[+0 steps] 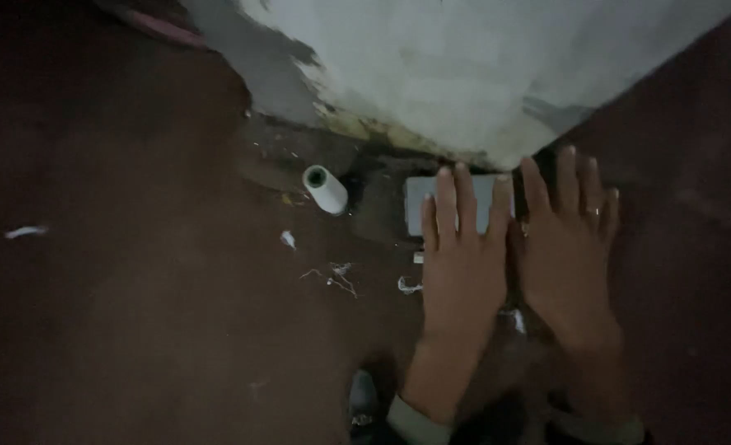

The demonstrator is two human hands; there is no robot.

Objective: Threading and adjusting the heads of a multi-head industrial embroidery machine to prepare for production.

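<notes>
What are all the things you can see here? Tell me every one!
Flat rectangular piece: one, pale grey-white, on the floor under the fingertips.
Thread spool: one, white, lying on its side left of the piece.
Thread scraps: several, white, scattered on the floor.
Wall: one, whitewashed, peeling at its base, top of view.
Floor: one, dark reddish-brown, all around.
Left hand: one, flat, fingers on the piece.
Right hand: one, flat, ring on a finger, beside the left.

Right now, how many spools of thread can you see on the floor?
1. A white thread spool lies tilted on the dark floor, left of the left hand, near the wall's base. The scene is dim, so others may be hidden.
</notes>
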